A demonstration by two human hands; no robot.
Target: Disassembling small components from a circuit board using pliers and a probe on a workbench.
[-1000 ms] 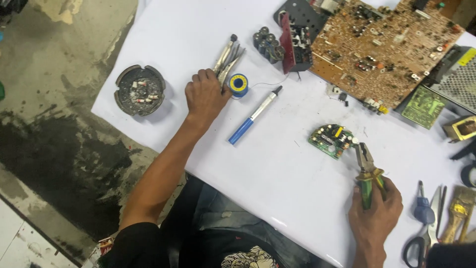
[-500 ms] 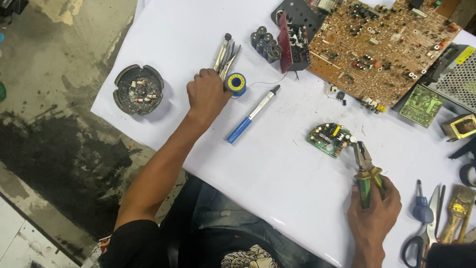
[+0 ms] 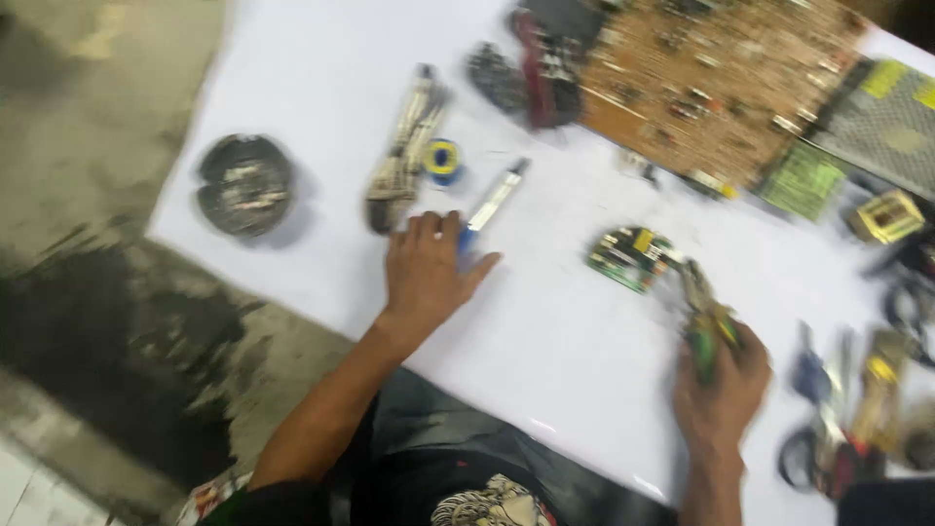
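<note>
A white sheet (image 3: 321,88) covers the work surface, laid over a stained, dark-patched grey concrete floor (image 3: 88,244)

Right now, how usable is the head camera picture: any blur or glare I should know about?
Head view: motion blur smears the whole frame, so the large brown circuit board shows no fine detail; the small green circuit board and the green-handled pliers in the right hand are soft-edged; the left hand over the blue pen-shaped tool is readable; lighting is even, without harsh glare on the white table sheet.

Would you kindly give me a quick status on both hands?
Left hand lies on the blue pen. Right hand grips green pliers, tips at the small green board. Frame blurred.
</note>
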